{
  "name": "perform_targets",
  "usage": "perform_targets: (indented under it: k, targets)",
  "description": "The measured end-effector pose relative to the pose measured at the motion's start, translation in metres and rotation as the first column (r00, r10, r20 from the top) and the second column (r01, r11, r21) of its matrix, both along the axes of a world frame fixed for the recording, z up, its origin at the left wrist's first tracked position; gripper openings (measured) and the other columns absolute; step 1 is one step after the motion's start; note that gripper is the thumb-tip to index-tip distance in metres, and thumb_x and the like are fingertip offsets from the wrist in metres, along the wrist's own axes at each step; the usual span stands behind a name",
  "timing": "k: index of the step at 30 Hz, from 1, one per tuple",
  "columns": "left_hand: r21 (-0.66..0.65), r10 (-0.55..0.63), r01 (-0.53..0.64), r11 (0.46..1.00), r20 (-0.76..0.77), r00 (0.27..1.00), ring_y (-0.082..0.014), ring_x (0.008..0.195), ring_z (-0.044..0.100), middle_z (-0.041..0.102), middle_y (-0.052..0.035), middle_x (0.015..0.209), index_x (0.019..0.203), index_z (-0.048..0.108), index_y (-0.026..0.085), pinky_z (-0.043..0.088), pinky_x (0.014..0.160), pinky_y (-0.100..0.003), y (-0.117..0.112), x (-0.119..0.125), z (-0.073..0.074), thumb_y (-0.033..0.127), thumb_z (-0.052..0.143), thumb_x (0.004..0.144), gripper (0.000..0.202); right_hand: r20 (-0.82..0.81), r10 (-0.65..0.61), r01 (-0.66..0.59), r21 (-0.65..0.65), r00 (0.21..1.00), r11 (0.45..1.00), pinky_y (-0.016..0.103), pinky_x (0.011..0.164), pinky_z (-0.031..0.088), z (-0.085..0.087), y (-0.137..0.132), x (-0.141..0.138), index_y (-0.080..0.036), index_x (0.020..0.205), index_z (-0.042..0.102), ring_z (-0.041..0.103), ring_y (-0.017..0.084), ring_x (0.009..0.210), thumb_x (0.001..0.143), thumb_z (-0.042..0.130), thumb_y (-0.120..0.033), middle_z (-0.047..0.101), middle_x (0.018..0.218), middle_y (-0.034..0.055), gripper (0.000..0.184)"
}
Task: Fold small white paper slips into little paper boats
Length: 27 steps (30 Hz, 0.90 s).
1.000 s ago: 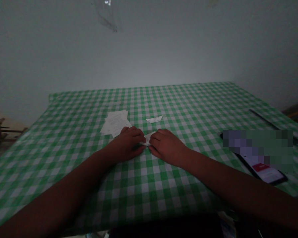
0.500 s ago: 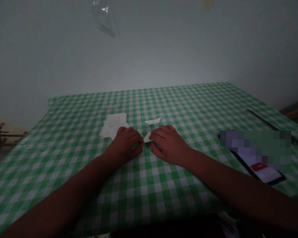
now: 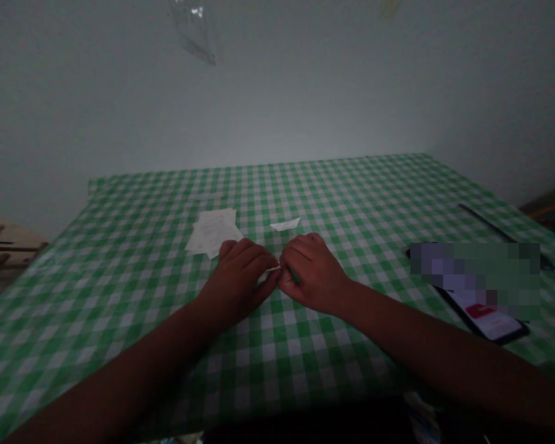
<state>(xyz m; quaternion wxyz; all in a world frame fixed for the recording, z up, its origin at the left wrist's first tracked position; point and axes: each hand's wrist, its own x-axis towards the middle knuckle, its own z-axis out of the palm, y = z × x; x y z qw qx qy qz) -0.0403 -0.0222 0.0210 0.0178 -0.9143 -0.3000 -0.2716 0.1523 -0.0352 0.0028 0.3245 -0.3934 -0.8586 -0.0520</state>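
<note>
My left hand point(image 3: 238, 277) and my right hand point(image 3: 311, 271) meet at the middle of a table with a green and white checked cloth point(image 3: 120, 296). Both pinch a small folded piece of white paper point(image 3: 274, 269), of which only a thin edge shows between the fingertips. The fingers of both hands are curled closed around it. Just beyond the hands lies a small folded white paper point(image 3: 285, 224). A little stack of white paper slips point(image 3: 211, 232) lies beyond my left hand.
A phone point(image 3: 483, 312) with a lit screen lies on the cloth at the right, partly blurred out. A long dark thin object point(image 3: 490, 226) lies near the far right edge. A pale wall rises behind the table.
My hands have drawn closer together, and the paper between them now shows as only a thin edge where a larger white flap was visible before.
</note>
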Motion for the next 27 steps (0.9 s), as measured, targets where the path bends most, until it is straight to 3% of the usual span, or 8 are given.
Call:
perform_targets:
  k: [9,15,21,27]
  targets:
    - [0.069,-0.084,0.075,0.995,0.13,0.988,-0.0184,0.084,0.057,0.07,-0.003,0.088,0.087,0.062,0.019,0.041,0.08,-0.04,-0.003,-0.005,0.003,0.015,0.061,0.091,0.005,-0.114,0.001,0.004,0.043,0.993,0.999,0.039,0.079,0.038,0.006,0.002,0.006,-0.02,0.08,0.056,0.055,0.021,0.084,0.083,0.049,-0.016,0.063,0.081,0.0044,0.009]
    - [0.07,-0.071,0.062,0.996,0.135,0.988,-0.0186,0.084,0.059,0.072,-0.0017,0.089,0.088,0.064,0.021,0.042,0.08,-0.04,-0.001,-0.008,0.003,0.017,0.063,0.09,0.005,-0.161,0.003,0.001,0.022,0.987,1.0,0.039,0.08,0.039,0.007,0.009,0.016,-0.021,0.079,0.058,0.057,0.02,0.083,0.082,0.052,-0.014,0.066,0.081,0.0021,0.009]
    - [0.058,-0.006,-0.003,0.998,0.163,0.987,-0.0175,0.082,0.062,0.07,-0.0012,0.087,0.087,0.063,0.02,0.043,0.081,-0.039,0.003,-0.013,0.003,0.017,0.063,0.089,0.004,-0.231,-0.145,0.144,-0.022,0.962,0.989,0.039,0.08,0.042,0.009,0.019,0.033,-0.021,0.078,0.057,0.057,0.021,0.081,0.079,0.05,-0.012,0.063,0.078,0.0037,0.011]
    - [0.039,-0.037,0.032,0.999,0.137,0.99,-0.0179,0.082,0.059,0.07,-0.0016,0.085,0.084,0.062,0.02,0.041,0.08,-0.04,0.002,-0.009,0.002,0.017,0.063,0.089,0.006,-0.208,-0.004,0.006,0.009,0.978,1.0,0.041,0.084,0.041,0.012,0.004,0.015,-0.02,0.089,0.06,0.057,0.023,0.092,0.079,0.054,-0.014,0.066,0.094,0.0052,0.013]
